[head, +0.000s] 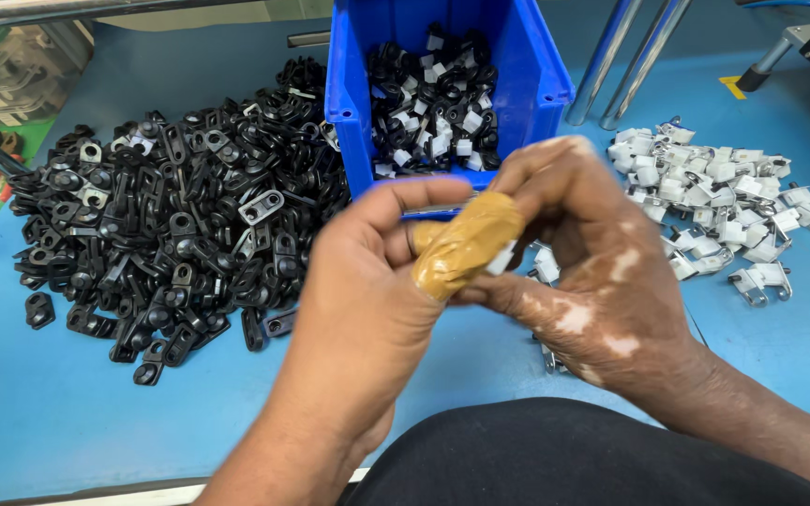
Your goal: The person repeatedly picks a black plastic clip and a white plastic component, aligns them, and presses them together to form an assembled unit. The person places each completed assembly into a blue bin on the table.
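Black clips (180,225): heaped far left on the bench (39,412). Blue bin (536,75): far centre, assembled pieces. My left hand (367,290) and right hand (592,272): both pinched on one small white part (502,260) between them, taped thumb across it. White clips (714,206): far right.

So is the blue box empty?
No, the blue box holds many small black and white parts, heaped up inside it behind the hands.
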